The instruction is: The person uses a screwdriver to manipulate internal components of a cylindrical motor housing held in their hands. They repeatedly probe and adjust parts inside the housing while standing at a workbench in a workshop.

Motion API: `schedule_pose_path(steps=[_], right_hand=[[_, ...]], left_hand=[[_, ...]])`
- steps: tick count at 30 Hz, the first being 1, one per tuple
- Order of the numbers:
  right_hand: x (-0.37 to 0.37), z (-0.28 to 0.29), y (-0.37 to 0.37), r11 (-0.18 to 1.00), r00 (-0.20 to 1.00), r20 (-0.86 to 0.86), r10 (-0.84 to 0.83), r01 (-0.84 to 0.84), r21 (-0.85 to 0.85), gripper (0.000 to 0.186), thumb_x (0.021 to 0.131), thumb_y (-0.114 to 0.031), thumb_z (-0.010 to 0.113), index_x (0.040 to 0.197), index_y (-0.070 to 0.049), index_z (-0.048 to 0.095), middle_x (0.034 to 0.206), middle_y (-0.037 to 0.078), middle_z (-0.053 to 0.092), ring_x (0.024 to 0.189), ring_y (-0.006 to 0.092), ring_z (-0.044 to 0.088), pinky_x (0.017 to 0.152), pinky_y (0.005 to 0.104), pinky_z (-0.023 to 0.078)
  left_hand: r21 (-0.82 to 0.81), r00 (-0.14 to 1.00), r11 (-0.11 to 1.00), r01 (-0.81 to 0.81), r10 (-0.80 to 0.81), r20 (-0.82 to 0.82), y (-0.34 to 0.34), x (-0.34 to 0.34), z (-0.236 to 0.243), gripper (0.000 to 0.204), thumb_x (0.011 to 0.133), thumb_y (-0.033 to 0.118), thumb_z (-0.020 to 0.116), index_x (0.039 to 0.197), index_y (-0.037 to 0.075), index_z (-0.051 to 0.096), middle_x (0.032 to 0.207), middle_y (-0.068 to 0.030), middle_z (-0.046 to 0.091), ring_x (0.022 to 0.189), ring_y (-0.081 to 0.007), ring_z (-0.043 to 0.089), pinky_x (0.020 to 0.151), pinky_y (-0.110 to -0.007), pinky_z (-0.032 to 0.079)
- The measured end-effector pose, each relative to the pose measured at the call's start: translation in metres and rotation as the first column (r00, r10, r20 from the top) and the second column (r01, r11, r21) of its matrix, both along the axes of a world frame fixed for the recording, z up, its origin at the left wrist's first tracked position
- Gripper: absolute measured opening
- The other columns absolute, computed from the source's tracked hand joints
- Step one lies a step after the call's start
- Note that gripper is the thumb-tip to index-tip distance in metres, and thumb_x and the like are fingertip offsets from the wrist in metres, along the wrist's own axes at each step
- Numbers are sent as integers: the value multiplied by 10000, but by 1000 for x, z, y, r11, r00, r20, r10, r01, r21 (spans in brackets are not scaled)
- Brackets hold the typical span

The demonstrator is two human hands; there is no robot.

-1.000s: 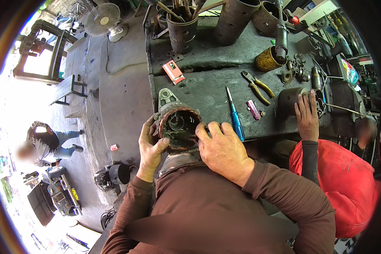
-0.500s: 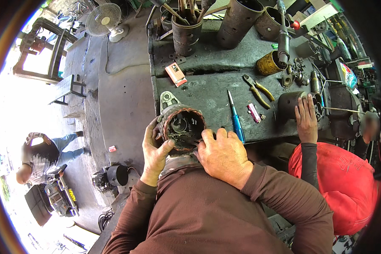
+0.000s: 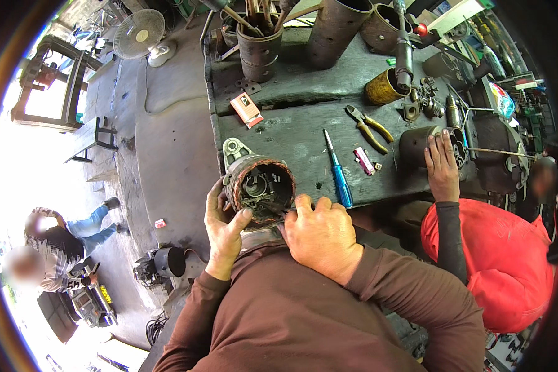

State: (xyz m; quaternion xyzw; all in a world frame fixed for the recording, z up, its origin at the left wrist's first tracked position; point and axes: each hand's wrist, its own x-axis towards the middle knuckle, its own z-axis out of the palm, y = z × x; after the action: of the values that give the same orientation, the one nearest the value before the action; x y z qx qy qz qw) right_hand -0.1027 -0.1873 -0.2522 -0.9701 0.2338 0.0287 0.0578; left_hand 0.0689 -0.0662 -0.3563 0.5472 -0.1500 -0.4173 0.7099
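My left hand grips the left side of an alternator housing, whose open end faces up and shows a ring of copper windings with fittings inside. My right hand is closed at the housing's lower right rim; a dark, thin piece reaches from it toward the interior, too small and hidden to name. To its upper right on the bench lie a blue-handled screwdriver, yellow-handled pliers, a small pink item and an orange-and-white packet.
A person in red at my right has a hand on a dark cylindrical housing. Metal cans, one yellow, stand at the back. On the left are another person, a motorbike, a fan and a low stool.
My right hand has shifted slightly down and back along the housing's rim. My left hand still holds the housing. The person at the left has moved down the picture toward the motorbike.
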Motion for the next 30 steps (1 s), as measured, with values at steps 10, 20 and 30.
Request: schedule_pose_path(steps=[10,20,30], right_hand=[[9,1,9,997,997,-39,-72,73,11,202,874,-244,711,842,-62,794,867,136,688,704,273,697,520,413,551],[14,4,19,995,999,-11,-51,50,-83,188,885,-221,703,850,-51,777,873,147,663,726,272,649,532,401,514],[6,0,19,997,997,53,-50,53,-60,192,906,-225,691,878,-59,784,916,149,671,760,289,634,581,422,502]], left_hand=[[-18,999,1000,-7,8,49,7,-6,-9,1058,839,266,985,1658,-26,383,1518,-173,590,1390,-268,599,1187,-429,493],[-31,999,999,33,-32,37,10,-9,-4,1127,780,187,1020,1675,1,361,1529,-162,577,1383,-275,601,1169,-438,527],[-39,996,999,36,-33,83,10,-12,-5,1111,788,212,1011,1667,-8,368,1520,-158,581,1374,-278,603,1168,-436,524]])
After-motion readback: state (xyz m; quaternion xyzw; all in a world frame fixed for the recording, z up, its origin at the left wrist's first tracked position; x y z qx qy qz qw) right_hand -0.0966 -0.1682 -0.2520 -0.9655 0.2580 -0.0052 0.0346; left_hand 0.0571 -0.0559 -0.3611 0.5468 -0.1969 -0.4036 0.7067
